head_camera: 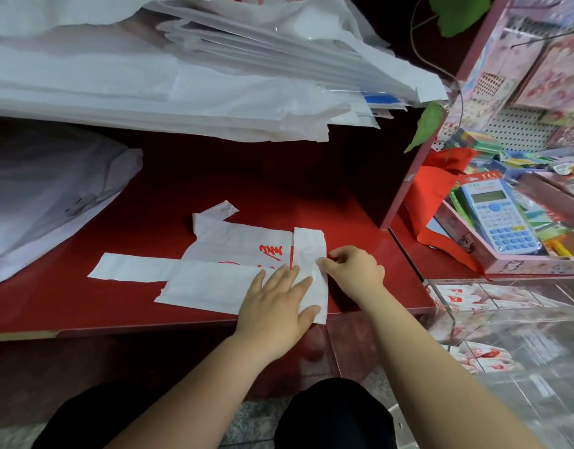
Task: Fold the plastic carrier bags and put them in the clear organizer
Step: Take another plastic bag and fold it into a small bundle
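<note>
Head view: a deep stack of flat white bags [182, 76] fills the back of the red shelf [279, 176]. The clear organizer [506, 322] stands off the shelf's front right corner with folded bags [457, 296] in its compartments. Near the front edge, toward the right, lies a white carrier bag [237, 247] with red print, its long side folded in and its right end turned over as a narrow strip [308, 251]. The left hand [279, 306] lies flat, fingers straight, pressing bag and strip down. The right hand [353, 270] pinches the strip's right edge between thumb and fingertips. To fold well, I judge the left palm should anchor the crease while the right squares the strip's edges with the bag's and smooths out air, since thin plastic tends to spring back.
</note>
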### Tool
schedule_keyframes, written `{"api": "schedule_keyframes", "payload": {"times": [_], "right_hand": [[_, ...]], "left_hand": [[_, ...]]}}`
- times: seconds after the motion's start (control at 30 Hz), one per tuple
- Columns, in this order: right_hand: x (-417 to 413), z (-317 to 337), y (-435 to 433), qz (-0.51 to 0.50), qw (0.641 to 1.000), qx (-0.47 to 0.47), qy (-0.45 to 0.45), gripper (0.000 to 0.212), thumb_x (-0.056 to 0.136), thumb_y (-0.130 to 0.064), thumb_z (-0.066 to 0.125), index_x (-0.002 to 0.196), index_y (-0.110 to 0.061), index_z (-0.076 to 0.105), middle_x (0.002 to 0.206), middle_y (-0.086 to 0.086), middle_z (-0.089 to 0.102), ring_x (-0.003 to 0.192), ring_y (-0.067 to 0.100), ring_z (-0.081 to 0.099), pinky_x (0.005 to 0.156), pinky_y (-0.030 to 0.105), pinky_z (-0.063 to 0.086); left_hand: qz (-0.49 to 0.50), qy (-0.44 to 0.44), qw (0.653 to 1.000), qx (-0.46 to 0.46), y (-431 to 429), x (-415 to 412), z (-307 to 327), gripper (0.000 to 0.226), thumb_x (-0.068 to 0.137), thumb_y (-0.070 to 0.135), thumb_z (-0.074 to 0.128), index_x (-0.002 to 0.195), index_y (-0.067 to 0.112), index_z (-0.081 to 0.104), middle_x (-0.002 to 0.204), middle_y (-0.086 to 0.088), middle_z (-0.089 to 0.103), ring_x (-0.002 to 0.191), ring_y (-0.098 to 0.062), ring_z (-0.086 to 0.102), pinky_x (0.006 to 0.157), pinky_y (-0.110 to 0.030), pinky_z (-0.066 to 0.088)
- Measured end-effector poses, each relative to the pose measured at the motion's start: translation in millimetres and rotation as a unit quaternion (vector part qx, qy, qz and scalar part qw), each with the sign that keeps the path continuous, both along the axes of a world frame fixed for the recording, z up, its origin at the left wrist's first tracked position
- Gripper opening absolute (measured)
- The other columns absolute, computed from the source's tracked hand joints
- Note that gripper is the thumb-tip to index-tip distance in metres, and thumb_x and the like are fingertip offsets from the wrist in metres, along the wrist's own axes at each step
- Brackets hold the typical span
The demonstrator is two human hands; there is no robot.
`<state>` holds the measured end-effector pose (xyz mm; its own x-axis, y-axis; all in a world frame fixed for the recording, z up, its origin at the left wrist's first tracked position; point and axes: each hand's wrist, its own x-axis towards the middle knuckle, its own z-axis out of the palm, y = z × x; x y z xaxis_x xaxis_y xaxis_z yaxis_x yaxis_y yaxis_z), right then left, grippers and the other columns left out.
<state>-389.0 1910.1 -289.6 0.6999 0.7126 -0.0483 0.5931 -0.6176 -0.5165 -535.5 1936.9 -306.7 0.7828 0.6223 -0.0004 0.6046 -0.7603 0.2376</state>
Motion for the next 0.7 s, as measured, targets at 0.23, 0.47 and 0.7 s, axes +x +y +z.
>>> {"api": "schedule_keyframes", "payload": {"times": [0.23, 0.47, 0.7], "right_hand": [[-1, 10, 15, 0.014, 0.999, -0.012, 0.050, 0.020, 0.083, -0.025, 0.059, 0.066, -0.027, 0.048, 0.087, -0.010, 0.052, 0.111, 0.020, 0.043, 0.090, 0.032, 0.024], [6, 0, 19, 0.036, 0.962, 0.179, 0.202, 0.025, 0.083, -0.011, 0.058, 0.071, -0.027, 0.043, 0.058, -0.014, 0.046, 0.062, 0.006, 0.043, 0.087, 0.038, 0.031], [9, -6, 3, 0.150, 0.964, 0.171, 0.135, 0.037, 0.077, 0.007, 0.058, 0.069, -0.027, 0.047, 0.068, -0.014, 0.050, 0.069, 0.009, 0.048, 0.088, 0.040, 0.037]], "left_hand": [[-0.042, 0.005, 0.999, -0.010, 8, 0, 1, 0.049, 0.100, 0.043, 0.019, 0.147, 0.034, 0.013, 0.157, 0.008, 0.001, 0.143, -0.009, -0.007, 0.112, -0.032, -0.010], [-0.045, -0.013, 0.999, 0.002, 22, 1, 1, 0.046, 0.101, 0.033, 0.019, 0.147, 0.034, 0.015, 0.156, 0.009, 0.001, 0.142, -0.008, -0.006, 0.112, -0.032, -0.011], [-0.047, -0.061, 0.996, 0.048, 26, 2, -10, 0.046, 0.097, 0.040, 0.024, 0.141, 0.030, 0.035, 0.154, 0.002, 0.019, 0.142, -0.013, 0.012, 0.113, -0.032, -0.001]]}}
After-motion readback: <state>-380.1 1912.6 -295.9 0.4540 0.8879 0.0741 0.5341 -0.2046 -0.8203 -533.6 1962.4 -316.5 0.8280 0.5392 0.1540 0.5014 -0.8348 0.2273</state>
